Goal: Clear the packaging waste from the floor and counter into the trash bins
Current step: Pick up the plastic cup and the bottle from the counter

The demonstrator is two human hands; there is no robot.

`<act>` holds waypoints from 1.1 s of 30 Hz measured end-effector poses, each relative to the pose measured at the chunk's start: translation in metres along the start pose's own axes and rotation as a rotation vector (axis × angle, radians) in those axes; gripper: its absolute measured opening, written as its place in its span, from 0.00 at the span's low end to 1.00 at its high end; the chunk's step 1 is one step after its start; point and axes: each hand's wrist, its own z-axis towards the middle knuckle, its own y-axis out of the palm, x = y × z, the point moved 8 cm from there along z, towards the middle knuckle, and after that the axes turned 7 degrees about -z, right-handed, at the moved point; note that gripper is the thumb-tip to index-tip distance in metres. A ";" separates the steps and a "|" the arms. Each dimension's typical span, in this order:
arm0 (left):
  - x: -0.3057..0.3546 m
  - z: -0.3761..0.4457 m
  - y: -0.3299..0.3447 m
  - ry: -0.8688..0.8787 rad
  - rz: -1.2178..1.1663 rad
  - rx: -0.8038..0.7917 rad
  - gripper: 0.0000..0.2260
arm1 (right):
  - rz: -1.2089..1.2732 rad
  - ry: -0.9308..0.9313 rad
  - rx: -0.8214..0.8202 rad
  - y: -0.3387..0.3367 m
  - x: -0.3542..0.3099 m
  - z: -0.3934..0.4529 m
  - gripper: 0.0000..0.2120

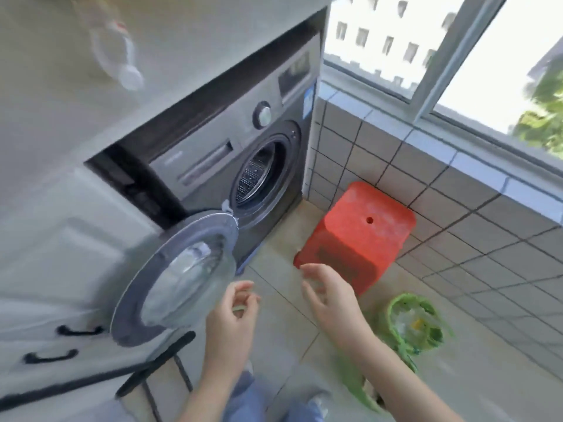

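Your knees in blue trousers [243, 400] show at the bottom edge, and both forearms reach out over the tiled floor [283, 339]. Your left hand [233, 315] has its fingers loosely curled; something small and pale seems to sit against them, but the blur hides whether you hold it. Your right hand [330, 295] hangs with fingers spread and apart, holding nothing.

Just right of your right wrist stands a trash bin [416, 325] lined with a green bag, clear wrapping inside it. A second green-lined bin [353, 382] sits partly hidden under your right forearm. Beyond your right fingertips stands a red stool [356, 236].

Left of your left hand, a washing machine door [176, 278] hangs open, with the machine [243, 153] behind it. Far up and left of that hand, a clear plastic bottle [117, 53] lies blurred on the counter [182, 47].
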 end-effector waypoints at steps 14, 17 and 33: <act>0.105 0.021 -0.275 0.257 -0.131 0.497 0.08 | 0.079 -0.353 0.021 0.049 -0.280 0.040 0.12; 0.117 0.027 -0.312 0.296 -0.169 0.605 0.08 | 0.096 -0.410 0.088 0.034 -0.321 0.056 0.13; 0.139 0.097 -0.374 0.359 -0.346 0.740 0.39 | -0.369 -0.606 0.229 0.020 -0.436 0.177 0.18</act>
